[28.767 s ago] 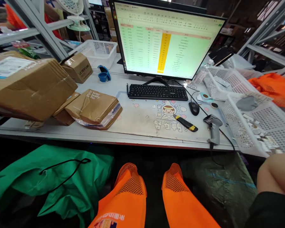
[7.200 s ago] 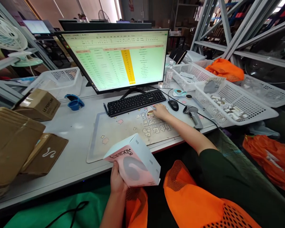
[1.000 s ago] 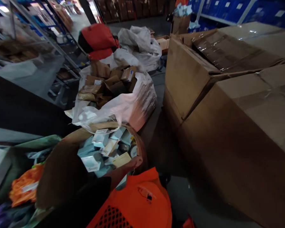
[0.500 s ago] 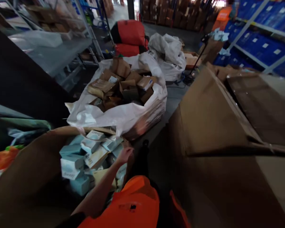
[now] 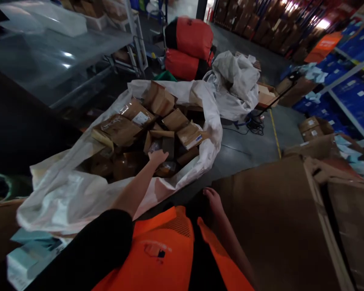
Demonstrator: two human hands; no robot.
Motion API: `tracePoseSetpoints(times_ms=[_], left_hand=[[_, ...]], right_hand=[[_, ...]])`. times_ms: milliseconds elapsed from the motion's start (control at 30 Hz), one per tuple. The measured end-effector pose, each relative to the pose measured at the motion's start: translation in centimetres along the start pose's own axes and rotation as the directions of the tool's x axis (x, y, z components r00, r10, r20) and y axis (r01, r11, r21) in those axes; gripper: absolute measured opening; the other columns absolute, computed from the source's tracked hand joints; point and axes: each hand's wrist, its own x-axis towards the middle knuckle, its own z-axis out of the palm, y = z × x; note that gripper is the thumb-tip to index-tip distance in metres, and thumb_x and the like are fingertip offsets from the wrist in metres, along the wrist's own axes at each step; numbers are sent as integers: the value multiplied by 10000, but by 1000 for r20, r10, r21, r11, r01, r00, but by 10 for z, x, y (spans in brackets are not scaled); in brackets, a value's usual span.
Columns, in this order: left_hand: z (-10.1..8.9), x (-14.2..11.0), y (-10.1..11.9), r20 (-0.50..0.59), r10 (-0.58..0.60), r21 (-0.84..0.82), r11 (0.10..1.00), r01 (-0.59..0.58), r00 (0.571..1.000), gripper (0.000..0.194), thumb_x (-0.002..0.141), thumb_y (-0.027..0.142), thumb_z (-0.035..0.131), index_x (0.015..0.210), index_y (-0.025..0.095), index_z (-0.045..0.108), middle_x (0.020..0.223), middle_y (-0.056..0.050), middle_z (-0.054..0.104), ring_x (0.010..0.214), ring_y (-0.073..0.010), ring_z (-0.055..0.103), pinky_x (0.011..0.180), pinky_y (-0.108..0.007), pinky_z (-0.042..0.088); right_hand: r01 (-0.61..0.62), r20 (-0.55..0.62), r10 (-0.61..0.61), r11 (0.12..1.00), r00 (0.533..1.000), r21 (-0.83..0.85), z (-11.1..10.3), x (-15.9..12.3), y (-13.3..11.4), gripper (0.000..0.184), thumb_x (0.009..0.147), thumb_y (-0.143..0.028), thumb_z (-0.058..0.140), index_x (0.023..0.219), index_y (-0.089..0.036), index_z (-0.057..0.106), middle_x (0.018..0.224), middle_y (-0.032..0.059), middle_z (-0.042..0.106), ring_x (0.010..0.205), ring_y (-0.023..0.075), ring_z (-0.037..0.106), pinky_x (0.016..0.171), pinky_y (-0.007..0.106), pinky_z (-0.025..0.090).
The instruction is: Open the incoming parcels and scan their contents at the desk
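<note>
My left hand (image 5: 158,157) reaches into a large white woven bag (image 5: 87,188) with its fingers apart. It is at the near side of an open cardboard box (image 5: 169,144), and the frame does not show clearly whether it touches it. Other used brown boxes, such as a taped one (image 5: 121,128), lie jumbled around it in the bag. My right hand (image 5: 212,198) hangs beside a big brown carton (image 5: 257,210), its fingers loosely bent and nothing in them.
Light-blue small boxes (image 5: 27,258) sit in a container at lower left. Behind the bag stand red-and-black bundles (image 5: 194,38) and a grey-white sack (image 5: 238,85). Blue bins (image 5: 359,95) fill shelving at right. A cable (image 5: 256,125) lies on the floor.
My left hand has moved from over the light-blue boxes to the brown boxes in the white bag. My right hand has come into view. The camera view has shifted.
</note>
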Motion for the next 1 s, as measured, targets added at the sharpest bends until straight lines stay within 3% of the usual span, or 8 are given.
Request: tracePoseSetpoints(times_ms=[200,333,467,600,733,800,900,1000], left_hand=[[31,-31,-37,-24,-100,-29,995,99,995,398,909,326,625,1256,162,730,1392,-196,722,1376,-369,608,1222,-525,393],[44,-48,-9,-122,-217,-214,959,188,968,313,864,278,602,1107,168,766,1320,-189,747,1356,-377,626,1223,-465,431],[70,-35,57,-175,-313,-480,855,196,934,323,910,385,617,1134,193,748,1293,-160,748,1320,-336,648,1211,-469,470],[78,-9,115,-193,-389,-741,660,126,901,595,940,617,616,1382,220,629,1439,-156,668,1325,-295,659,1086,-435,567],[62,0,148,-213,-471,-899,437,17,856,674,847,642,733,1379,254,586,1284,-104,721,1114,-255,722,880,-356,628],[53,-1,157,-229,-532,-919,395,-1,815,604,808,541,779,1299,231,613,1160,-93,739,1008,-251,724,803,-341,622],[43,-7,163,-266,-588,-914,405,-7,764,498,791,383,755,1245,212,641,1068,-73,741,946,-246,719,763,-331,611],[38,-15,161,-285,-607,-887,460,36,742,398,826,270,683,1217,195,669,1015,-57,740,902,-237,722,753,-330,613]], right_hand=[[93,-17,-94,992,995,-81,-1,265,-124,332,1018,-382,676,1230,-133,736,1277,133,754,1221,261,692,1093,432,537],[159,184,-126,972,975,-176,23,371,-174,301,1009,-434,736,1080,-141,728,1096,64,757,1025,221,713,988,429,569],[286,344,-195,928,919,-240,45,369,-176,193,923,-324,747,959,-135,743,910,68,763,903,234,681,912,366,508],[520,480,-382,832,790,-193,39,306,-167,186,906,-204,690,1070,-199,779,1035,86,791,1086,274,672,1180,447,340],[841,670,-611,539,422,-38,20,262,-171,189,971,-186,634,1024,-252,803,1025,81,802,1110,284,677,1248,478,230],[917,710,-645,399,284,-4,15,260,-176,199,1010,-211,608,1004,-247,804,1004,85,806,1084,283,688,1230,491,246],[918,713,-655,395,250,42,15,273,-183,271,1018,-230,593,1211,-227,783,1071,99,814,1085,280,709,1222,501,292],[845,658,-692,511,297,157,11,285,-186,616,986,-282,596,1583,-139,537,1188,149,793,1139,296,717,1165,495,424]])
